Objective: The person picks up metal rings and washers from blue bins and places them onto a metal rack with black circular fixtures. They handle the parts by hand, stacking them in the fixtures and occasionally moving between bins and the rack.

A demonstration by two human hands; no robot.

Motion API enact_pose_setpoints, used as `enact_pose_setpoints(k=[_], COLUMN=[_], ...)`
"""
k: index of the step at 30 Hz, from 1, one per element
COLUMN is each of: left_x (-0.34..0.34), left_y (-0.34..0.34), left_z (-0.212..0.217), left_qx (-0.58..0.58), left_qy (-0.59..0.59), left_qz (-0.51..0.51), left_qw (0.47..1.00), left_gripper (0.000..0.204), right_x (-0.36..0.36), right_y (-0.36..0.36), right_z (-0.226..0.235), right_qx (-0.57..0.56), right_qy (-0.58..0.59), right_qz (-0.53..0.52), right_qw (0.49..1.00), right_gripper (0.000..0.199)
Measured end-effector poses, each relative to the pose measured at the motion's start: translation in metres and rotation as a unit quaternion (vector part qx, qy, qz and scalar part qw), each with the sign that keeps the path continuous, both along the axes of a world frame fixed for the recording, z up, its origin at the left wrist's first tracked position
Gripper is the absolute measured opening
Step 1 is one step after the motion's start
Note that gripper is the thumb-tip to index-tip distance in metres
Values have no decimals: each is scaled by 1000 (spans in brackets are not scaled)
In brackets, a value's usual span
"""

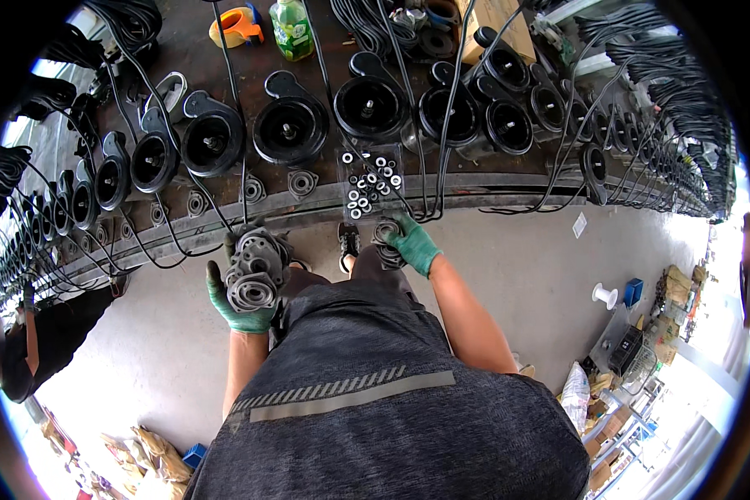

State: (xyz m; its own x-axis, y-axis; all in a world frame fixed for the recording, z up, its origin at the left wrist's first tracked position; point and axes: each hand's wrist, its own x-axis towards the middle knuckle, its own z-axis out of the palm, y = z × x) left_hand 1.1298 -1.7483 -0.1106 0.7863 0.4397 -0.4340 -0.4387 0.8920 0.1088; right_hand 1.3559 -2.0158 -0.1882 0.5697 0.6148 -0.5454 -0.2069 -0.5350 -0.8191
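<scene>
Left hand [246, 320]: carrying a stack of grey metal castings [257, 273], over the lap, in front of the tabletop [187, 54]. Thumb side stands off the pile, the rest is mostly underneath, so can't see how tight the hold is. Looks like more cradle than clamp.

Right hand [417, 247]: narrow, fingers curled round a loose casting [385, 237] just off the front edge of the tabletop, below the clear tray [387, 207]. Could be more than one part in that grip, can't tell. Forearm angled in from the right.

Along the front edge: a row of similar flanges [302, 182], set one by one, roughly one per black housing [288, 132]. Row runs left from the tray; none seen at the edge just right of it. Housings sit behind with shafts facing out, black cables [239, 92] hanging across. Tray holds loose small rings [363, 202], black and light-coloured, scattered.

Step, my read: handing out castings along the line, left as magazine, right as placer. Layout looks partway done.

Next move calls for: right hand up and over the edge, casting set flat near its housing, clear of tray and cables. Left must keep the pile level, since it looks uneven and the top piece could slide. Watch for a cable snagging the right wrist, or the tray getting nudged and rings spilling.
</scene>
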Motion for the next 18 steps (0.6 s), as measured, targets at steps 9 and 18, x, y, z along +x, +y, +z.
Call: enact_pose_setpoints(k=[9,18], left_x=[18,18], left_y=[-18,-19], left_z=[12,18], left_qx=[33,24], left_qy=[4,-2], left_qz=[-44,-56], left_qw=[998,998], left_gripper=[69,68], right_x=[5,1], right_y=[-35,-33], right_z=[0,-11], right_qx=[9,83], right_qy=[74,129], right_qz=[-106,-138], right_qw=[992,978], right_gripper=[49,48])
